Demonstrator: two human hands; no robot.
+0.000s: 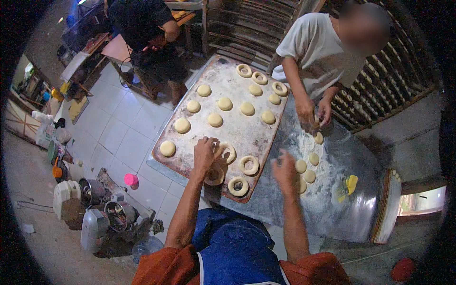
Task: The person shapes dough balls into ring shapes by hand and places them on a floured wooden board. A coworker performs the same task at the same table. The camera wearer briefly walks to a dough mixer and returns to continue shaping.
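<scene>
My left hand (206,154) is over the near part of a floured baking tray (164,138), its bent fingers at the left edge of a dough ring (231,153). Part of that ring is hidden behind the fingers. Beneath my left wrist lies another dough ring (214,176), in shadow. To the right, a third dough ring (249,165) rests on the tray. My right hand (285,173) is smeared by motion above the metal table, just left of a flat dough round (300,166); whether it holds anything does not show.
Several dough rounds (224,104) and rings occupy the tray. Loose flour (323,183) and a yellow lump (351,184) lie on the metal table (351,209). Across it, a co-worker's hands (316,116) handle dough. Another person (142,28) stands far left. Mixers (97,228) stand at left.
</scene>
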